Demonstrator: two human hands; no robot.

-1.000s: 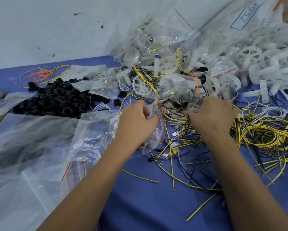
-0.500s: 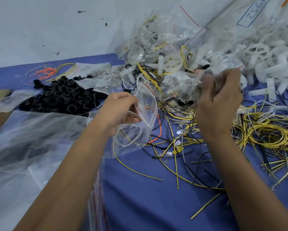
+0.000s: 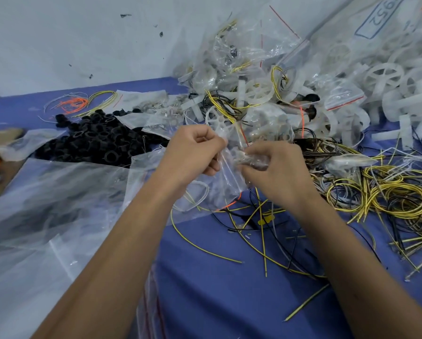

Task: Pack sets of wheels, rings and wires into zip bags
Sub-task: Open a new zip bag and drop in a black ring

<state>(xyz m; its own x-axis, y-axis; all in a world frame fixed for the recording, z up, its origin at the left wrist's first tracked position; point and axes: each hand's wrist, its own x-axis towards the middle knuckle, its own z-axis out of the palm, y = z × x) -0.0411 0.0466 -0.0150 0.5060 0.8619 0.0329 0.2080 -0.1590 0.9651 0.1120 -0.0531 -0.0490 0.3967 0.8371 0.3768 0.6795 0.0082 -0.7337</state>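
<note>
Zip bag (image 3: pixel 226 177) contents blurred between left hand (image 3: pixel 195 152), right hand (image 3: pixel 273 167)

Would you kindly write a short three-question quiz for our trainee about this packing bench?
1. True or false: both hands grip the same zip bag.
2. Which pile lies nearer the left hand? A) black rings B) yellow wires
3. Fill in: the right hand pushes a small ____ into the bag's mouth.

Key: 1 true; 2 A; 3 bundle, its contents unclear.
</note>
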